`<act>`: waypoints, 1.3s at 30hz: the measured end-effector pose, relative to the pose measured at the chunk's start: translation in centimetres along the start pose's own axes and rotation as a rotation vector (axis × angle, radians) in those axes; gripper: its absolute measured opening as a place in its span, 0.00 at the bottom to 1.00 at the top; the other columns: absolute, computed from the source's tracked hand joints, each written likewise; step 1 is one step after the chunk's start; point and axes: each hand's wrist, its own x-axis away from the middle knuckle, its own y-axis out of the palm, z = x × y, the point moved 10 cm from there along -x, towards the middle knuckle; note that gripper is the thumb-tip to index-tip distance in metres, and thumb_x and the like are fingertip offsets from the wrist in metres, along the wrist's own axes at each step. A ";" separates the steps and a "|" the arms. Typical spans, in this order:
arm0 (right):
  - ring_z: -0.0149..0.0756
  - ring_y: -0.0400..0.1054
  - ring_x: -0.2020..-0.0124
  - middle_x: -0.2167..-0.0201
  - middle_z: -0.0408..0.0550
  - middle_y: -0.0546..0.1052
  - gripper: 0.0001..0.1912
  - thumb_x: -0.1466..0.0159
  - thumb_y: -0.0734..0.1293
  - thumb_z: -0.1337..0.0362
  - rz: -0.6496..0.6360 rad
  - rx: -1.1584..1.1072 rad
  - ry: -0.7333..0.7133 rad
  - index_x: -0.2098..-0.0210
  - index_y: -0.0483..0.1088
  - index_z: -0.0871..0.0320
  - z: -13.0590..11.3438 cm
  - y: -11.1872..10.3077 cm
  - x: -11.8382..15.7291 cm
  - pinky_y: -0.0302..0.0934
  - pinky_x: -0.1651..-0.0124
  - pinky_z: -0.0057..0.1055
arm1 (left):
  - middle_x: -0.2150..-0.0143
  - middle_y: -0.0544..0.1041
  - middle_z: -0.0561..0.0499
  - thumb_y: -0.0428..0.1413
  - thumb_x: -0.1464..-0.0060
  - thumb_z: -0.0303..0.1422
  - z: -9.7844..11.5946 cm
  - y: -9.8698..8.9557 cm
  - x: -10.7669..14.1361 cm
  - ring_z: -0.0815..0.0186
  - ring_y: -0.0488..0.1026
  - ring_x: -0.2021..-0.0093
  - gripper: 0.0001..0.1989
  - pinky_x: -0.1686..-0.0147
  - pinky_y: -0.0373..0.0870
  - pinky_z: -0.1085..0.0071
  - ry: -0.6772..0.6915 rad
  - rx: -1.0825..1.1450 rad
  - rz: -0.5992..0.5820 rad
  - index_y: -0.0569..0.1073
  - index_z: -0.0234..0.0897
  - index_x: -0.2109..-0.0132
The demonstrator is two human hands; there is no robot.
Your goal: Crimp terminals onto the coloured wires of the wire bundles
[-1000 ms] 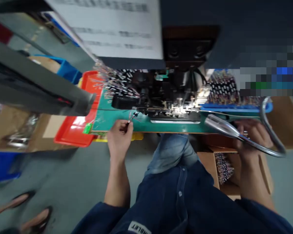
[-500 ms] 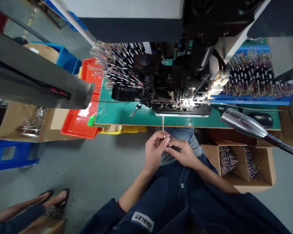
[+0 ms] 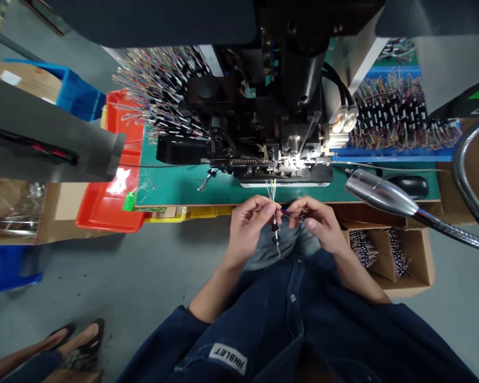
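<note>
My left hand [image 3: 248, 226] and my right hand [image 3: 315, 223] are close together just below the table's front edge. They pinch a thin bundle of coloured wires [image 3: 274, 213] between their fingertips. Small black connectors [image 3: 275, 235] hang on the wires below my fingers. The wires' upper ends rise toward the green work mat [image 3: 183, 186], close to a black wire-crimping machine [image 3: 259, 127]. A small tuft of loose wires [image 3: 203, 184] lies on the mat to the left of my hands.
Dense wire bundles stand in a rack on a blue bar [image 3: 395, 154] at right and fan out at the machine's left. A chrome lamp head [image 3: 377, 191] and a black mouse [image 3: 413, 187] are at right. Below are a red tray [image 3: 104, 202], a cardboard box of harnesses [image 3: 399, 255], and another person's feet [image 3: 80, 340].
My hands have come together from opposite sides of the table and now hold the wire bundle with black connectors. The view has swung and moved slightly left.
</note>
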 end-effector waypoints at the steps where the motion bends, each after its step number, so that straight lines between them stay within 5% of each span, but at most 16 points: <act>1: 0.39 0.78 0.64 0.64 0.45 0.84 0.27 0.24 0.76 0.36 0.010 0.035 -0.028 0.49 0.82 0.55 -0.9 -0.1 -0.4 0.71 0.58 0.35 | 0.64 0.86 0.50 0.74 0.31 0.47 -0.1 0.2 0.0 0.68 0.82 0.69 0.15 0.68 0.78 0.73 -0.007 -0.003 -0.010 0.89 0.40 0.56; 4: 0.33 0.74 0.69 0.68 0.42 0.82 0.19 0.18 0.73 0.48 0.012 0.210 -0.101 0.60 0.79 0.54 -3.2 0.7 -1.3 0.66 0.62 0.32 | 0.63 0.86 0.50 0.74 0.31 0.47 -0.2 0.8 0.1 0.67 0.81 0.68 0.14 0.67 0.79 0.72 -0.002 -0.002 -0.032 0.89 0.41 0.57; 8: 0.31 0.72 0.72 0.72 0.39 0.79 0.22 0.14 0.69 0.58 0.053 0.332 -0.243 0.67 0.75 0.54 -4.9 1.9 -1.1 0.63 0.63 0.31 | 0.62 0.85 0.51 0.75 0.32 0.46 0.5 1.3 -0.1 0.68 0.80 0.66 0.15 0.65 0.78 0.73 0.041 0.079 -0.002 0.87 0.41 0.60; 12: 0.31 0.67 0.75 0.75 0.39 0.74 0.23 0.15 0.69 0.58 0.089 0.352 -0.278 0.69 0.73 0.53 -3.9 2.3 0.2 0.59 0.67 0.32 | 0.64 0.83 0.53 0.76 0.33 0.48 0.8 1.2 -0.2 0.69 0.79 0.66 0.18 0.63 0.79 0.74 0.049 0.260 0.091 0.84 0.42 0.61; 16: 0.32 0.70 0.76 0.76 0.40 0.75 0.24 0.15 0.69 0.53 0.049 0.196 -0.169 0.67 0.77 0.54 -1.6 1.7 0.7 0.61 0.67 0.33 | 0.66 0.83 0.53 0.74 0.30 0.48 1.0 1.5 -0.2 0.69 0.78 0.68 0.18 0.65 0.79 0.74 0.068 0.226 0.073 0.83 0.41 0.61; 20: 0.39 0.74 0.71 0.72 0.44 0.79 0.29 0.16 0.64 0.38 0.078 -0.072 -0.046 0.52 0.87 0.53 -0.8 -0.6 -0.6 0.68 0.64 0.37 | 0.66 0.85 0.52 0.73 0.28 0.46 1.1 1.7 0.1 0.69 0.80 0.70 0.15 0.66 0.79 0.74 0.066 0.037 0.011 0.86 0.40 0.59; 22: 0.39 0.75 0.68 0.67 0.45 0.81 0.22 0.18 0.71 0.42 0.108 -0.041 -0.047 0.48 0.88 0.52 -1.8 -1.3 -1.6 0.69 0.62 0.37 | 0.66 0.86 0.51 0.73 0.29 0.45 1.3 1.8 0.3 0.68 0.82 0.69 0.14 0.65 0.81 0.73 0.063 -0.064 -0.007 0.87 0.40 0.58; 26: 0.38 0.74 0.65 0.66 0.45 0.82 0.13 0.25 0.82 0.51 0.130 0.158 -0.146 0.60 0.87 0.52 -4.9 -0.5 -3.0 0.67 0.61 0.36 | 0.67 0.88 0.51 0.76 0.34 0.46 1.6 2.2 0.4 0.64 0.85 0.68 0.15 0.63 0.84 0.69 0.051 -0.171 -0.037 0.87 0.40 0.59; 39: 0.39 0.77 0.66 0.67 0.46 0.86 0.06 0.25 0.82 0.54 0.185 0.207 -0.206 0.56 0.92 0.48 -5.2 -0.7 -2.6 0.69 0.65 0.37 | 0.68 0.88 0.51 0.83 0.45 0.45 -0.1 1.6 -0.5 0.61 0.88 0.69 0.20 0.64 0.86 0.67 -0.068 -0.059 -0.014 0.84 0.39 0.63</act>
